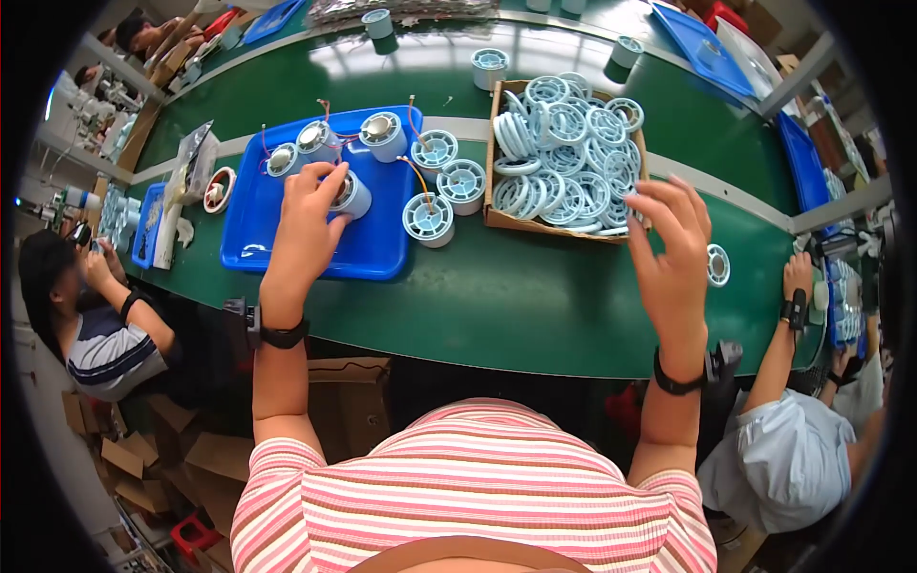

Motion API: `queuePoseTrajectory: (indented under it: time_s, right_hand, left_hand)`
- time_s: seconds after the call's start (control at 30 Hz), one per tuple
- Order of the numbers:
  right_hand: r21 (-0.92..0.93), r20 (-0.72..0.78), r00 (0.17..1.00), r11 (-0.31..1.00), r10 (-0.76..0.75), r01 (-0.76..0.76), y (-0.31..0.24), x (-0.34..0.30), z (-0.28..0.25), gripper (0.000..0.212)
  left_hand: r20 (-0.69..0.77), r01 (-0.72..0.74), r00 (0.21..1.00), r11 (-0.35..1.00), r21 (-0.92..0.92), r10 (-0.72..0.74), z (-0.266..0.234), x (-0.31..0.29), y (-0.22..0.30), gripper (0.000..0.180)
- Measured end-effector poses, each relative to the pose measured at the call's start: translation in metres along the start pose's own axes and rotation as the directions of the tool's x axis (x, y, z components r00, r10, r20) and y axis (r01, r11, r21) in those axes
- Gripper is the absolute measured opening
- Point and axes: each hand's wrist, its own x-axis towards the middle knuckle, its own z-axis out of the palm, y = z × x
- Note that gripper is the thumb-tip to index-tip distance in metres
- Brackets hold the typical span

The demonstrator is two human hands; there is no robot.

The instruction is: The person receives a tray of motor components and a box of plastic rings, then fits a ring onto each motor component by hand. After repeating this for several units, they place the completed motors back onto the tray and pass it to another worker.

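The left hand (308, 215) is closed over a small round motor part (350, 194), a pale cylinder with a metal top, gripping it by its sides where it sits on the blue tray (250, 222). The right hand (671, 250) is open with fingers spread, at the near right corner of the cardboard box (493, 164); its fingertips touch or nearly touch the white plastic rings (571, 158) heaped there, though I cannot tell whether it has pinched one.

The held part looks stiff and compact, probably with some weight from the metal inside, so a grip round the smooth plastic wall seems sound. The thin orange and red wires (416, 174) trailing from the neighbouring units look fragile and are best left unpulled. The rings look light, thin and rigid, likely slippery and apt to tangle in the heap; taking one by its outer rim would suit.

More cylinders of the same kind stand on the tray and just beside its right edge, between tray and box. One loose ring (717, 265) lies on the green conveyor belt (497, 296) near the right hand. Further up the belt stand a few separate cylinders and more blue trays (702, 43). A seated person (91, 315) works at the left, and another person (798, 439) at the right reaches a hand to the belt edge.
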Motion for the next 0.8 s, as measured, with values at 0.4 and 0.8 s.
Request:
queuePoseTrajectory:
  time_s: [0.4, 0.8]
  right_hand:
    - [-0.104, -0.007, 0.993, 0.988, -0.120, 0.118, 0.027, 0.071, 0.073, 0.019]
    - [0.285, 0.361, 0.924, 0.927, 0.130, -0.242, -0.045, -0.059, 0.022, 0.034]
  left_hand:
    - [-0.276, -0.179, 0.952, 0.973, -0.143, 0.134, -0.039, -0.019, 0.073, 0.072]
    - [0.322, -0.094, 0.909, 0.881, -0.463, 0.266, 0.021, -0.048, 0.149, 0.069]
